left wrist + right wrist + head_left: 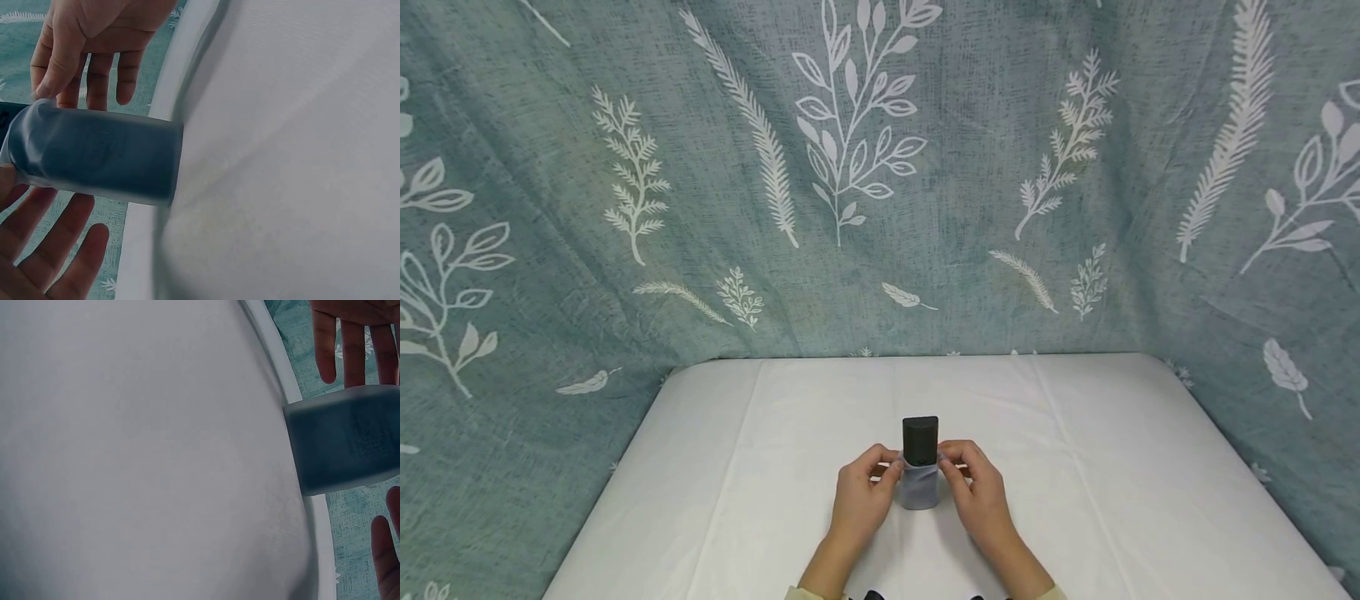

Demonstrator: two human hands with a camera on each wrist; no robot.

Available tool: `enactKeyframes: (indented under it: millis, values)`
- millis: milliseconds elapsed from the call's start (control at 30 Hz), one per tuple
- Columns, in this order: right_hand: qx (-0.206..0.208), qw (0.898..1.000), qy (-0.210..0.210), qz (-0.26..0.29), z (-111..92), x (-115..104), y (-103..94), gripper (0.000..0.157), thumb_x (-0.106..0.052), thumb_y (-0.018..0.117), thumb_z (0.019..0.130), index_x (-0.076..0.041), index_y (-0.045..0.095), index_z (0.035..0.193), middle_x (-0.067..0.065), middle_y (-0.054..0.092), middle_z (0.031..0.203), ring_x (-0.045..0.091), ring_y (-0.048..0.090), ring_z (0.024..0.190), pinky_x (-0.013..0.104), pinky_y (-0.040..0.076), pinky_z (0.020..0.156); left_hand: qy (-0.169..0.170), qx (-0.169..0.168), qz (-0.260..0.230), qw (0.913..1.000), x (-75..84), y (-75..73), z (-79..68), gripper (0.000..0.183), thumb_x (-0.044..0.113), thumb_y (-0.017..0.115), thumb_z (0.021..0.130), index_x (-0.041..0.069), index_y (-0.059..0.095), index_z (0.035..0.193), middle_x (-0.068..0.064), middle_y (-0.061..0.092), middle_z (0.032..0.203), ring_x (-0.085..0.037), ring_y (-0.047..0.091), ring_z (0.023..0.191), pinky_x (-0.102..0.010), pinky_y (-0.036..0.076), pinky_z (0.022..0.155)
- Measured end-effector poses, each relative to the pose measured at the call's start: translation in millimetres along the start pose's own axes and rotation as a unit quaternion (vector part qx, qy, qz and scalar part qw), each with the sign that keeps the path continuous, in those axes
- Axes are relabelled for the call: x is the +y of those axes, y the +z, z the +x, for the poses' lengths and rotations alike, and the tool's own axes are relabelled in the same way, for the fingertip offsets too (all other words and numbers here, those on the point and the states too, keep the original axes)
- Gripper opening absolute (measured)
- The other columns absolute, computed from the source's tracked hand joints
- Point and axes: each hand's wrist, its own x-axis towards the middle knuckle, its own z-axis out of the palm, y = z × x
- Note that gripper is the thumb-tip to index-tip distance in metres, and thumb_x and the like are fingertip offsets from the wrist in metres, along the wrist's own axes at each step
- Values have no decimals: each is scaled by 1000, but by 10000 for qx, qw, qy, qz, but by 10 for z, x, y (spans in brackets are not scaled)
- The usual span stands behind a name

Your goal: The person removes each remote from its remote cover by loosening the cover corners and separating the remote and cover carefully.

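Note:
A black box-like item (921, 440) with rounded edges stands upright on the table, its lower half inside a thin, translucent greyish pouch (919, 490). On the left side of the pouch mouth, my left hand (862, 493) pinches the rim between thumb and forefinger. My right hand (979, 485) does the same on the opposite side. In the left wrist view the wrapped pouch (94, 153) shows the dark item through it, with gathered film near the fingertips. The other fingers of both hands are spread beside it. The right wrist view shows the lower part of the pouch (347, 440).
A white cloth (790, 417) with light creases covers the table. Behind and at both sides hangs a green-blue curtain (955, 275) with white leaf prints. Beige sleeve cuffs (805, 593) show at the bottom edge of the head view.

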Motion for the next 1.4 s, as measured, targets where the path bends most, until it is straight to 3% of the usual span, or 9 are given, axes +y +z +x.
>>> enactKeyframes:
  millis: [367, 700, 900, 1067, 1400]
  values:
    - [-99, 9999, -91, -105, -60, 46, -11, 16, 0, 70, 88, -13, 65, 95, -1, 71, 105, 13, 69, 92, 22, 57, 68, -79, -173, 137, 9997, -93, 9, -33, 11, 9, 68, 91, 16, 70, 84, -1, 78, 100, -8, 70, 79, -19, 54, 67]
    - [-496, 9980, -8, -395, -33, 15, -60, 18, -1, 71, 89, -16, 61, 90, -1, 71, 108, 11, 66, 89, 22, 57, 69, 12, -166, 249, 9996, -137, 9, -45, 10, 9, 70, 90, 16, 70, 83, -3, 78, 99, -13, 73, 83, -20, 56, 69]
    - [-831, 9945, 312, -554, -16, 4, -106, 10, -8, 69, 92, -15, 62, 90, -2, 71, 109, 13, 66, 93, 22, 57, 74, -44, -349, 88, 9993, -159, 13, -20, 10, 6, 69, 90, 12, 70, 82, -7, 77, 97, -17, 75, 90, -21, 59, 77]
    - [-967, 9921, 442, -660, -10, -7, -124, 8, -9, 70, 91, -13, 63, 91, -1, 71, 109, 17, 66, 96, 26, 59, 78, -148, -415, 46, 9990, -168, 11, -14, 10, 5, 71, 89, 11, 70, 81, -6, 77, 92, -13, 74, 86, -19, 57, 75]
    - [-1258, 9815, 856, -1166, 30, -42, -124, 17, -11, 71, 91, -24, 60, 89, -6, 71, 110, 16, 65, 106, 40, 57, 90, -315, -678, 60, 9972, -151, -21, -6, 8, 5, 70, 89, 8, 69, 81, -5, 75, 82, -4, 64, 72, -17, 50, 63]
